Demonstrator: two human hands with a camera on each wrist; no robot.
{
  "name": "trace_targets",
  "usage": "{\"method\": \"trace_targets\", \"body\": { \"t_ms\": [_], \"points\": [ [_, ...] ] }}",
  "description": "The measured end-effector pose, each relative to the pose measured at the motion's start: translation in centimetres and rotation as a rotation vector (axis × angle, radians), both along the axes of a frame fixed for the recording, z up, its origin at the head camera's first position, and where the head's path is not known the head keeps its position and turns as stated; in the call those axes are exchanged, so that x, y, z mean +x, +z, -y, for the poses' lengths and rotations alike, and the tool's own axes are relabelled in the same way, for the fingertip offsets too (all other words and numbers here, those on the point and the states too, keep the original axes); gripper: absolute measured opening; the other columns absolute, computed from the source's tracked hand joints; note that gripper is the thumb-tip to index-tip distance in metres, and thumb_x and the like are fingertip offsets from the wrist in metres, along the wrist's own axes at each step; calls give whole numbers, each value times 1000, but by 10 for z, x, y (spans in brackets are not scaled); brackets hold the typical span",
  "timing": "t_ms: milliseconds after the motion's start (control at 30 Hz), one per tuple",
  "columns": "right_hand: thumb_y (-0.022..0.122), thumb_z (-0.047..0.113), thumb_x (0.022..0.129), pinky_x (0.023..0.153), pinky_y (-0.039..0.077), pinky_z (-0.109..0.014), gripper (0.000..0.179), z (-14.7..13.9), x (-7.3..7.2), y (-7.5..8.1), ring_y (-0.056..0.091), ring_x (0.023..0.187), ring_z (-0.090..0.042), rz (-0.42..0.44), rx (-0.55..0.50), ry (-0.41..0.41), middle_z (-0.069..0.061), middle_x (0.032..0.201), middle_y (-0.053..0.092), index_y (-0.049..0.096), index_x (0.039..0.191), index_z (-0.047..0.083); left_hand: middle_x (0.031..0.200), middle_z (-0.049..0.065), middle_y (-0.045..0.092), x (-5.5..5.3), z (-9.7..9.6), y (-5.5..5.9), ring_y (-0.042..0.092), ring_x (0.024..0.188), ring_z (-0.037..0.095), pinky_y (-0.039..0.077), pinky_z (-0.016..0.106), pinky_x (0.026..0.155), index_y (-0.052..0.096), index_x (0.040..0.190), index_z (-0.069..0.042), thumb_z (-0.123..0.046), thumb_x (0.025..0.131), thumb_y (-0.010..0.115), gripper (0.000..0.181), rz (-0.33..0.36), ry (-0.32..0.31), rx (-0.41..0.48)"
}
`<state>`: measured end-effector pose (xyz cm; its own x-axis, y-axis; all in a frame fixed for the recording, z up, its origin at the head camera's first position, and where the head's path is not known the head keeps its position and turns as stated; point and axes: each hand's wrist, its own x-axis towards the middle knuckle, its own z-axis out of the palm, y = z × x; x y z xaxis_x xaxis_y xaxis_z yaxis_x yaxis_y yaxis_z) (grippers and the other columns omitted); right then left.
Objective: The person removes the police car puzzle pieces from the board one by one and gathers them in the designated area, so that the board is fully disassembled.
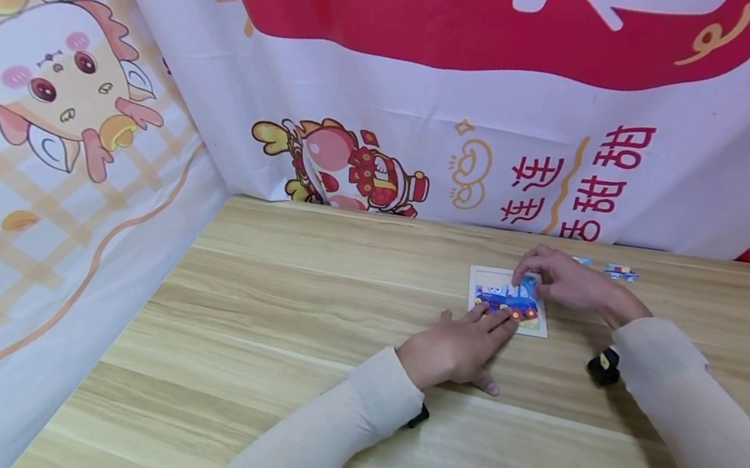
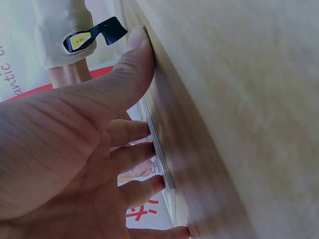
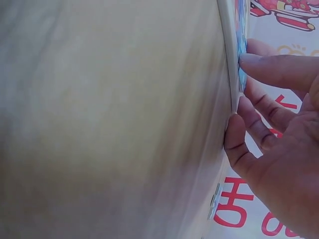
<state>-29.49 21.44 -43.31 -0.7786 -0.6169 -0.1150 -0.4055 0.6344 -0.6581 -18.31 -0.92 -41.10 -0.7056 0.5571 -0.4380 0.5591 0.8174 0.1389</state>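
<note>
Resting its outstretched fingers along the lower edge of a white-framed picture puzzle (image 1: pixel 472 288), the left hand (image 1: pixel 454 349) sits right of centre in the head view. Those fingers are slightly apart, and the thumb points away toward the lower right. In the left wrist view the fingertips meet the edge of the puzzle, around the middle of the frame.

Right of centre in the head view, the puzzle lies flat on the wood-patterned worktop (image 1: pixel 251 312), showing a blue vehicle (image 1: pixel 525 307) with red wheels. The right hand (image 1: pixel 568 281) reaches over its upper right corner, fingers bent and the thumb touching the blue part; whether they pinch a piece, I cannot tell.

Just beyond that hand, toward the right of the frame, lie loose puzzle pieces (image 1: pixel 620 273). Both arms wear pale sleeves (image 1: pixel 669 379), and a printed white-and-red cloth (image 1: pixel 393 94) hangs across the top.
</note>
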Motion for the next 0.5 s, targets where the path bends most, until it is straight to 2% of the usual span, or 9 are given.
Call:
{"method": "trace_targets", "body": {
  "t_ms": [100,333,500],
  "points": [
    [63,-7,94,102,47,-61,29,1,2,0,55,123,-37,-9,-8,-13,-17,132,60,74,108,14,178,-10,8,0,0,0,7,165,19,28,57,126,17,170,-28,-58,93,70,98,-4,1,-4],
    [62,-10,93,96,46,-50,30,3,5,1,56,114,-32,-26,-25,-27,-15,125,62,74,106,13,178,-10,8,1,0,0,8,165,19,29,57,126,17,170,-28,-58,92,70,98,-15,1,-6],
    [62,-8,94,101,45,-56,26,3,6,1,56,116,-32,-16,-23,-41,-15,124,63,74,108,12,178,-10,9,1,0,0,9,165,19,29,56,126,18,170,-28,-57,92,71,98,-19,-2,-5]
  ]
}}
